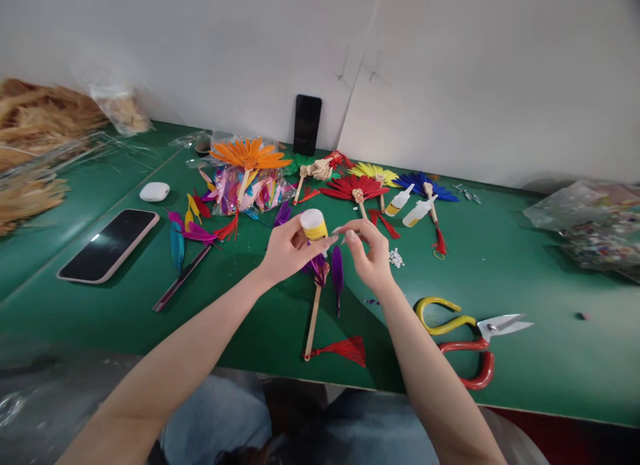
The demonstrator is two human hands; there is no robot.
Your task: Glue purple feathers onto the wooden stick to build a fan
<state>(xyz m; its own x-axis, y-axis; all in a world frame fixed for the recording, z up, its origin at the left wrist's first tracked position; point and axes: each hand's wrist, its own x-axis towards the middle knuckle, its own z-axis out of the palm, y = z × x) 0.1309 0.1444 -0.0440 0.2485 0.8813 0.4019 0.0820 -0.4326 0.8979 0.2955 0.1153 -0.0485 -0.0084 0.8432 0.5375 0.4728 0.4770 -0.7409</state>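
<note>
My left hand is wrapped around a small white glue bottle with a yellow label, its base tipped up and its nozzle pointing down. Close to it, my right hand has thumb and forefinger curled together; whatever is between them is too small to make out. Below the hands lies a fan with purple feathers, a wooden stick handle and a red tassel. Beside it rests a loose purple feather. The bottle and left hand cover part of the fan's head.
Finished-looking fans in orange, red and blue lie behind, with two glue bottles. Right are white beads and scissors. Left are tweezers, loose feathers and a phone.
</note>
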